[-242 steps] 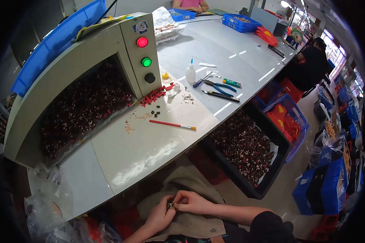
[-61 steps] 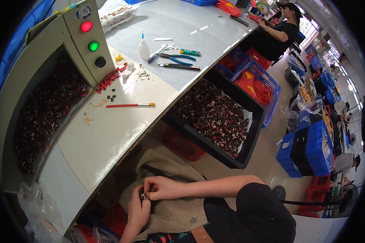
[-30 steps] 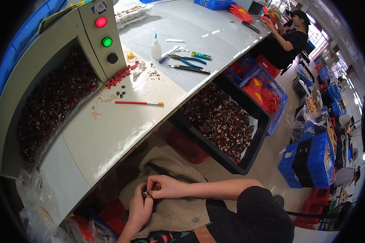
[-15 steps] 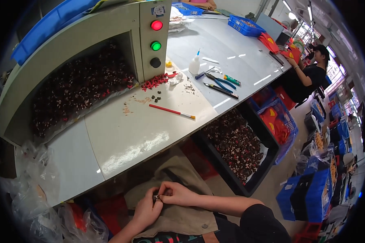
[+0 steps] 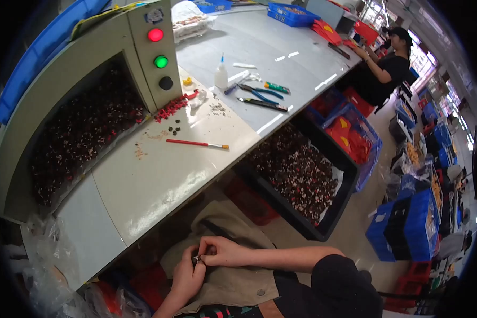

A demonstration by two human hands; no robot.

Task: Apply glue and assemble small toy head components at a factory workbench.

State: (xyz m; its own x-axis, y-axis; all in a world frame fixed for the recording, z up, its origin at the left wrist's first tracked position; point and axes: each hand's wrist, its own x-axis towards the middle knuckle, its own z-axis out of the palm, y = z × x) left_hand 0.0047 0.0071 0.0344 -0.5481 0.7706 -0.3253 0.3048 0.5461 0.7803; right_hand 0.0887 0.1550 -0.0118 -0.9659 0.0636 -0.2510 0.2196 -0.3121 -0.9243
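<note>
In the head view, your left hand [image 5: 188, 276] and right hand [image 5: 223, 252] pinch a small dark piece [image 5: 195, 259] over your tan cloth apron [image 5: 230, 285]. A black rectangular tray [image 5: 345, 199] holds dark, pink-flecked bits [image 5: 297, 175]; a blue lattice basket [image 5: 373, 151] holds red items [image 5: 350, 142].

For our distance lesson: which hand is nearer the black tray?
Right. In view, the right hand is lower left of the black tray; the left hand is farther left.

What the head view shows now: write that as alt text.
The left hand and right hand hold a small dark piece over tan cloth. Beyond, a table holds a red brush, pliers, a bottle and a machine; a black tray of dark bits sits nearby.
</note>
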